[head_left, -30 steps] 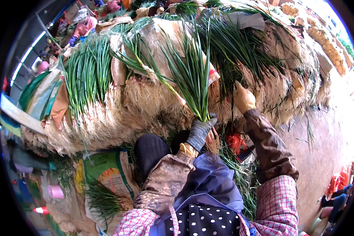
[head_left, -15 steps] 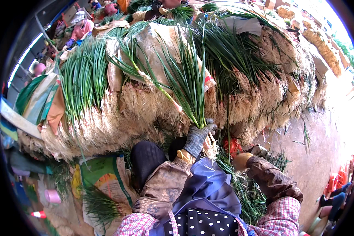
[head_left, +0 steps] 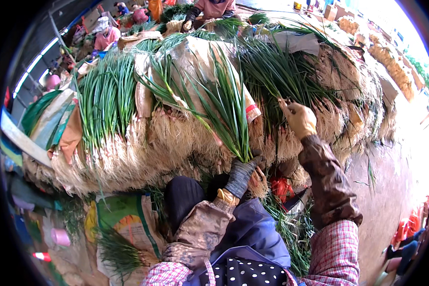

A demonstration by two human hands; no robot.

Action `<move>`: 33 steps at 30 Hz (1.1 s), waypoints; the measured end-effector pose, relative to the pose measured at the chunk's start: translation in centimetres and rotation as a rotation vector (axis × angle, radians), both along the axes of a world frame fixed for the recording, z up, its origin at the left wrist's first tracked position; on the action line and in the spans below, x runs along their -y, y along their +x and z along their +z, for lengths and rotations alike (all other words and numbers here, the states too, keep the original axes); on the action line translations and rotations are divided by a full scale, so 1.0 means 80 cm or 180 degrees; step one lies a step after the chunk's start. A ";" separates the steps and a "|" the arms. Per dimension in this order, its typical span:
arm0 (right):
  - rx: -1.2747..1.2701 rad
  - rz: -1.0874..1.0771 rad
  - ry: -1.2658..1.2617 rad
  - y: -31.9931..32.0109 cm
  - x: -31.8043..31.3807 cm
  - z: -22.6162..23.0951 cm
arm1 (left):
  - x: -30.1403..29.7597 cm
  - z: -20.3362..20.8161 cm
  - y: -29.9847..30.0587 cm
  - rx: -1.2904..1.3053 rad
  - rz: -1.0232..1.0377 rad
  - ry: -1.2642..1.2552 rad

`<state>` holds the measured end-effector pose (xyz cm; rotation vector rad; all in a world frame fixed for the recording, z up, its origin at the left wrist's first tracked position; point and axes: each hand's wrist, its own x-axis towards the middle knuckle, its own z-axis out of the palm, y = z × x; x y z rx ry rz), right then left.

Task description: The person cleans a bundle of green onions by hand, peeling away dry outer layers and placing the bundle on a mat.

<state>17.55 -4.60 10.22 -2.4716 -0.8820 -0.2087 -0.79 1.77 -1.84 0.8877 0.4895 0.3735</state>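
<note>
My left hand (head_left: 245, 174), in a grey knit glove, is closed around the lower stems of a bunch of green garlic (head_left: 231, 114). The leaves fan upward and away from me, and pale roots hang below the fist. Farther right, my right hand (head_left: 300, 120), in a yellowish glove, reaches to the pile. Its thumb and fingertips pinch the pinkish lower end of a green garlic stalk at the edge of a heap of dark green leaves (head_left: 276, 66). How many stalks it pinches I cannot tell.
A long mound of root-on green garlic (head_left: 107, 95) spans the far side, partly under a pale sack (head_left: 186, 57). A printed sack (head_left: 124, 214) lies at lower left with a small bunch (head_left: 119, 250) on it. Loose trimmings (head_left: 295, 238) and a red plastic bag (head_left: 282, 188) lie right. Other people sit beyond.
My right hand has risen from beside the red plastic bag, up and forward to the pile, and now pinches a stalk. The left hand keeps its bunch nearly in place. The view has shifted slightly.
</note>
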 end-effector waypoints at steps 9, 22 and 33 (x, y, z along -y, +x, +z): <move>-0.2499 0.1310 0.0521 -0.141 0.107 -0.095 | 0.001 -0.017 0.008 -0.0396 -0.0420 0.0448; -0.4039 -0.0238 0.2471 -0.118 0.028 -0.119 | -0.002 0.003 -0.008 -0.1013 -0.0024 0.0548; -0.3267 -0.0098 0.1588 -0.092 0.018 -0.167 | 0.007 0.008 -0.004 -0.0982 0.0406 0.0816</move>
